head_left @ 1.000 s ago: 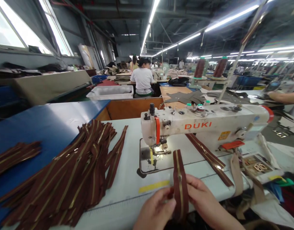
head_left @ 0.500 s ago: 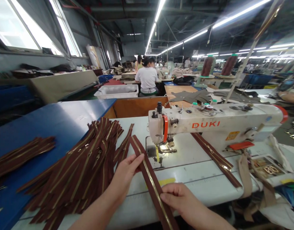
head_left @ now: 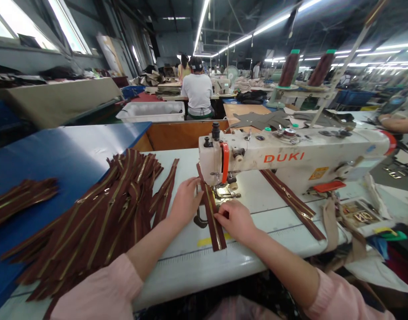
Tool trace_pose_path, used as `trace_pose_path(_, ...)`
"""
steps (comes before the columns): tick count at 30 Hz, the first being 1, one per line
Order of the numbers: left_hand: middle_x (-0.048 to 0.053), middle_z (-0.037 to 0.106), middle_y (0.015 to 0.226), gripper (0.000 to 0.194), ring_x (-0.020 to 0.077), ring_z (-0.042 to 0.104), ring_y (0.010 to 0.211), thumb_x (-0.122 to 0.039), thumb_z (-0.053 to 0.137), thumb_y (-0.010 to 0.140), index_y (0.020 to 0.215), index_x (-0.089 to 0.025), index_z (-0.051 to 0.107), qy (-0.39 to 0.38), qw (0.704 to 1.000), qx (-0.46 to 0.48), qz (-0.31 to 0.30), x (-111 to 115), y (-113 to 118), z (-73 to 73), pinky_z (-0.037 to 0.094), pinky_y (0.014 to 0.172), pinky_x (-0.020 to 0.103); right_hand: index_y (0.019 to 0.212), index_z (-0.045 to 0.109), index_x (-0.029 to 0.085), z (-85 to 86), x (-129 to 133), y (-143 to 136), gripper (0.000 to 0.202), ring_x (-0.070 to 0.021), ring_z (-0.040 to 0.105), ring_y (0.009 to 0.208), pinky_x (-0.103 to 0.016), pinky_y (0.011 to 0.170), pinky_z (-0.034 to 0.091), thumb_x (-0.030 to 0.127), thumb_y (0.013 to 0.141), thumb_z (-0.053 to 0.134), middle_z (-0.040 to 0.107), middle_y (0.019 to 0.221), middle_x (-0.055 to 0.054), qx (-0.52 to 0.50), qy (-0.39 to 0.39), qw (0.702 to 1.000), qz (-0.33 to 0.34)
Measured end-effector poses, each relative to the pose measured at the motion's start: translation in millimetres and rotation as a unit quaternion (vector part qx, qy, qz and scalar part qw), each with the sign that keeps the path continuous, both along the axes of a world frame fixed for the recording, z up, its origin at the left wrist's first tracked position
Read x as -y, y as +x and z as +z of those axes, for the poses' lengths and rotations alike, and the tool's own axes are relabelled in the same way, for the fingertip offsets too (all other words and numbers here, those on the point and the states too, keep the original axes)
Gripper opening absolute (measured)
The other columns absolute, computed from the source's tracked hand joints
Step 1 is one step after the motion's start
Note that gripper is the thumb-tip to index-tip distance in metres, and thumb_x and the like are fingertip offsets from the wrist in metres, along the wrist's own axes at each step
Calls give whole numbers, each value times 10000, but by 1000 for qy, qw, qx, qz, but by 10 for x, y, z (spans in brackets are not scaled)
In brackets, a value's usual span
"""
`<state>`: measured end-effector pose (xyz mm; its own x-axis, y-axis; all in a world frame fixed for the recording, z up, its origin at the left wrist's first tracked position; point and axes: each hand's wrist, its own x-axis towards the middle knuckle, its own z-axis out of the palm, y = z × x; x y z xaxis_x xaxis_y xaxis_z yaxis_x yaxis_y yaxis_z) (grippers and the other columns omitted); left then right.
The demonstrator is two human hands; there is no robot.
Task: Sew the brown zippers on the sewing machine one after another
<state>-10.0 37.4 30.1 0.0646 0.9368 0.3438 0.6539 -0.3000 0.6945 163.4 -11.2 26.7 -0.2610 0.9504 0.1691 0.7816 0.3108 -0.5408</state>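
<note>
A brown zipper (head_left: 213, 220) with gold teeth lies lengthwise beside the needle area of the white sewing machine (head_left: 290, 153). My left hand (head_left: 188, 200) has its fingers closed at the zipper's upper left edge. Lower down, my right hand (head_left: 236, 221) pinches the right edge between thumb and curled fingers. The zipper's far end passes beside the machine head, close to the lit presser foot (head_left: 225, 192). A large pile of similar zippers (head_left: 100, 218) is left of my left hand, with a few separate zippers (head_left: 165, 191) between them.
Another zipper (head_left: 292, 202) lies under the machine arm at right. A smaller zipper bundle (head_left: 22, 198) rests on the blue table (head_left: 77, 138). Beige straps (head_left: 330, 226) hang near a parts tray (head_left: 362, 211). Ahead, a person in a white shirt (head_left: 197, 91) sits beside a white bin (head_left: 153, 111).
Both hands have moved the zipper forward, up to the machine head. My right hand has shifted up and left; the zipper's near end now shows on the table. The view has tilted slightly down.
</note>
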Motion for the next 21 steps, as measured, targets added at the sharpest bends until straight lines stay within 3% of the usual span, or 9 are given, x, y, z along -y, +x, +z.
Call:
trace_pose_path(3, 127, 617, 1207, 244, 279, 528, 1175, -195, 534, 831, 1052, -162, 633, 30, 994, -80, -66, 315, 32, -110, 386, 1053, 487, 616, 564, 193, -51, 14, 5, 214, -165, 532, 735, -259, 659, 337, 202, 804, 667, 619, 688, -1, -7, 16, 1000, 6)
trace_pose_path(6, 120, 629, 1186, 258, 260, 541, 1166, -209, 489, 876, 1095, -158, 617, 55, 982, -142, -114, 483, 70, -181, 419, 1038, 467, 629, 568, 191, -71, 18, 18, 204, -162, 525, 723, -265, 671, 346, 191, 809, 664, 615, 690, 2, -12, 20, 1000, 18)
trace_pose_path(11, 161, 603, 1214, 284, 285, 533, 1174, -233, 460, 912, 1138, -120, 590, 86, 966, -211, -124, 483, 69, -223, 440, 1016, 490, 814, 644, 186, -87, 41, 53, 34, -182, 538, 774, -280, 717, 382, 175, 843, 628, 634, 750, -14, -9, 41, 998, 36)
trace_pose_path(14, 173, 603, 1205, 296, 288, 548, 1153, -238, 464, 919, 1152, -100, 583, 91, 960, -235, -123, 481, 66, -225, 459, 999, 481, 901, 655, 174, -79, 70, 69, 77, -196, 543, 826, -293, 748, 400, 178, 878, 582, 648, 839, -46, 11, 61, 996, 60)
trace_pose_path(21, 153, 607, 1213, 311, 271, 569, 1138, -200, 472, 924, 1214, -137, 564, 115, 935, -313, -123, 513, 79, -203, 486, 971, 442, 880, 646, 161, -31, 109, 79, 137, -205, 520, 811, -305, 718, 412, 172, 916, 514, 615, 831, -63, 69, 94, 989, 93)
